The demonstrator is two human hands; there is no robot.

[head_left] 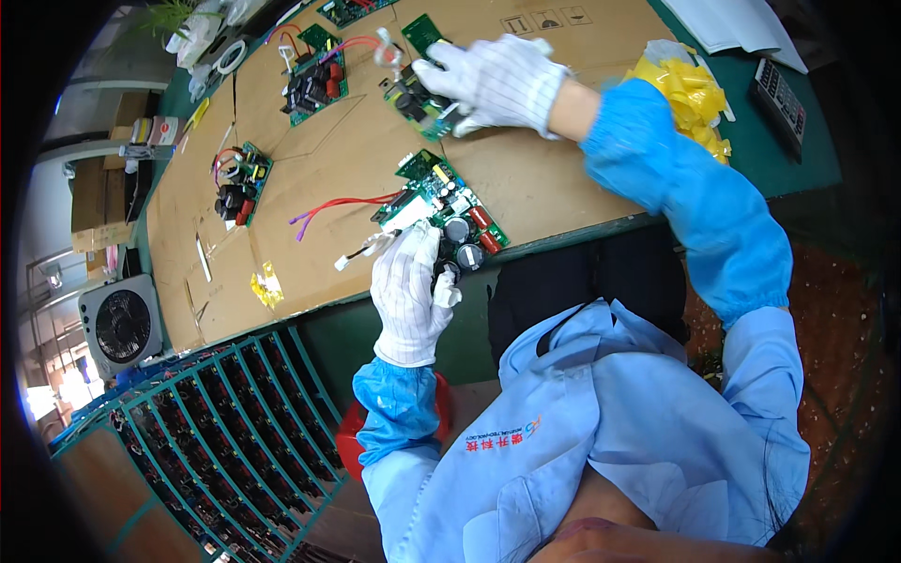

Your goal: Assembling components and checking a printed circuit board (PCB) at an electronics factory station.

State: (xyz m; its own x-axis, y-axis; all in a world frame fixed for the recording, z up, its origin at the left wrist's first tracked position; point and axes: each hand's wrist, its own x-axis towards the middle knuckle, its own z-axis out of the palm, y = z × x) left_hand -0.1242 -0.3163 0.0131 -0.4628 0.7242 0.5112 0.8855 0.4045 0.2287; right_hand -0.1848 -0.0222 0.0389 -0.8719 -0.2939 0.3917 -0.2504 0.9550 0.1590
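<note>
My left hand (408,296), in a white striped glove, is closed at the lower left edge of a green circuit board (450,202). That board carries round black capacitors, dark red parts and a white label, and red and purple wires stick out to its left. Farther off, my gloved right hand (507,84) grips the right side of a second circuit board (405,101), thumb at the near end and fingers over the black components. Part of this board is hidden under the hand. Blue sleeve covers reach up to both gloves.
Other circuit boards lie on the cardboard-covered table: one at the left (242,186), another farther back (315,83). A yellow heap of tape or film (683,89), a calculator (781,105) and papers (737,28) are at the right. A fan (124,324) and a teal rack (230,432) stand left.
</note>
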